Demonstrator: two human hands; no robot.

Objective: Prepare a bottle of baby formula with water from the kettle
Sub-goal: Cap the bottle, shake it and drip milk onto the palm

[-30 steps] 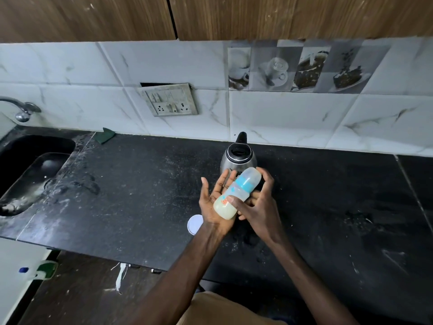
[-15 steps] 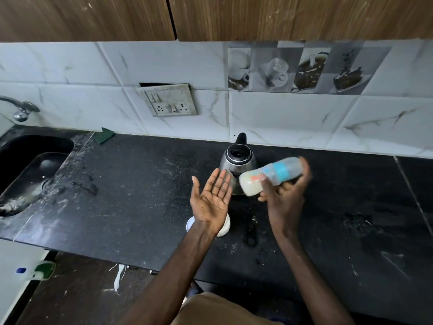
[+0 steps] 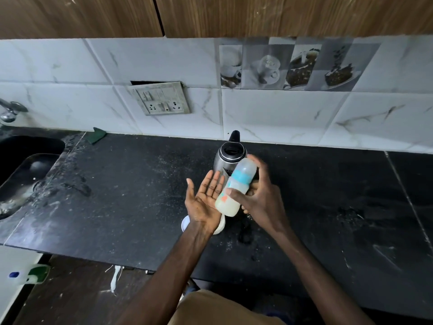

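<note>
Gripping the baby bottle (image 3: pixel 236 184) round its middle, the right hand (image 3: pixel 262 198) held it tilted above the worktop (image 3: pixel 117 195). The thumb lay across the near side and the fingers curled behind. The bottle's milky base pointed down and left, and its capped end pointed up toward the kettle (image 3: pixel 228 158). The left hand (image 3: pixel 206 200) was spread flat, palm up, fingers straight and together, holding nothing. The bottle's base seemed to rest against that palm, though blur left the contact uncertain.

A blue band circled the bottle, with an orange mark below it. Any writing there was too smeared to read.

Half a second earlier the right hand had carried the bottle off to the right, nearly level and clear of the left palm. It had since swung back down to that palm. The left hand had barely shifted.

The kettle stood near the worktop's back edge, just behind both hands. A white round container (image 3: pixel 185 224) sat toward the front edge, partly hidden under the left wrist.
</note>
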